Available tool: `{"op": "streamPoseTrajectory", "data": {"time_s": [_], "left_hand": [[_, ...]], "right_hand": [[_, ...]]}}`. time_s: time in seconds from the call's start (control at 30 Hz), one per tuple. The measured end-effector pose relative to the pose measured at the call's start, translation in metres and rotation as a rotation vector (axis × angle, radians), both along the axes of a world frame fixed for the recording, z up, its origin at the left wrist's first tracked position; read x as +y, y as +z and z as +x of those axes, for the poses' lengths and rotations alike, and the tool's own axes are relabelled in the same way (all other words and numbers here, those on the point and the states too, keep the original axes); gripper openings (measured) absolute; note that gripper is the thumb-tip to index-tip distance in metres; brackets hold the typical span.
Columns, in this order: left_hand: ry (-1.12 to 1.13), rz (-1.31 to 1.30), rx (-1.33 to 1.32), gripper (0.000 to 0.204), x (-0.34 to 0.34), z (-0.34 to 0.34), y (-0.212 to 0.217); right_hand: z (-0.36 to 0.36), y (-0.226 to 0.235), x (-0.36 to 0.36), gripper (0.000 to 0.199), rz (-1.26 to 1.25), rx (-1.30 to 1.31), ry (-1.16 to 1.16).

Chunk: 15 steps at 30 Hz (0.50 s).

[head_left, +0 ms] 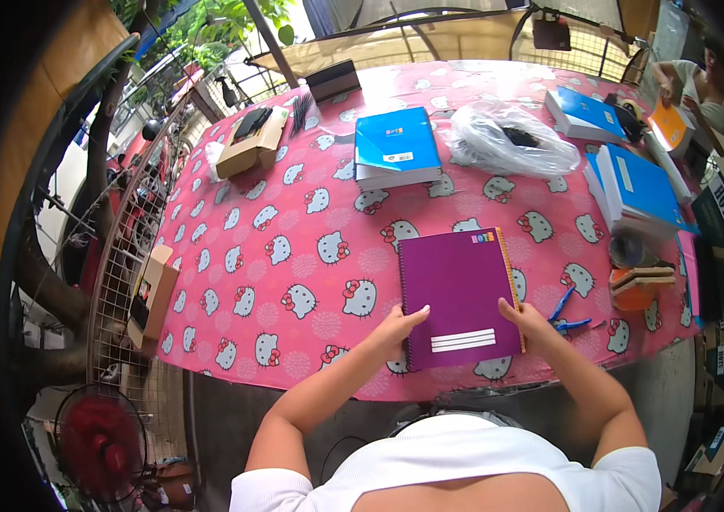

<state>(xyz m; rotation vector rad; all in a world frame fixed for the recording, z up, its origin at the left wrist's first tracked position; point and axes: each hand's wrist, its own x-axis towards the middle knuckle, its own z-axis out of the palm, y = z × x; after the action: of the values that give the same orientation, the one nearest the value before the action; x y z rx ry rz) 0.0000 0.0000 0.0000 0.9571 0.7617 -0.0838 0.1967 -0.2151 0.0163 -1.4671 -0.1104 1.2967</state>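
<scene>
A purple spiral notebook (454,286) is in front of me near the table's front edge, with a dark coil along its left side and an orange strip showing along its right. On its lower cover is a white label with lines. My left hand (399,329) grips the lower left edge, thumb on the cover. Opposite it, my right hand (527,322) holds the lower right edge the same way. The fingers underneath are hidden, and I cannot tell whether the notebook rests on the table or is slightly raised. Blue-handled pliers (568,319) lie just right of my right hand.
The table (234,316) has a pink cartoon-cat cover. Farther back are a blue notebook stack (396,141), a clear plastic bag (507,141) and an opened cardboard box (251,145). More blue notebooks (639,183) sit at right. Beyond them, another person (703,94) handles an orange notebook.
</scene>
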Motion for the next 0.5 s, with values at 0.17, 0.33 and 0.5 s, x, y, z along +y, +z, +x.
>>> {"op": "streamPoseTrajectory", "data": {"time_s": [0.17,0.33,0.5], "left_hand": [[-0.026,-0.038,-0.065,0.055,-0.017,-0.001,0.007],[-0.115,-0.026,-0.024,0.072,0.008,-0.037,0.003],[-0.215,1.274,-0.586,0.104,0.013,-0.097,-0.015]], "right_hand": [[-0.014,-0.004,-0.010,0.055,0.037,0.103,-0.023],[-0.026,0.027,-0.015,0.041,0.087,0.240,-0.004],[-0.021,0.092,-0.033,0.041,0.094,0.531,-0.017]]}}
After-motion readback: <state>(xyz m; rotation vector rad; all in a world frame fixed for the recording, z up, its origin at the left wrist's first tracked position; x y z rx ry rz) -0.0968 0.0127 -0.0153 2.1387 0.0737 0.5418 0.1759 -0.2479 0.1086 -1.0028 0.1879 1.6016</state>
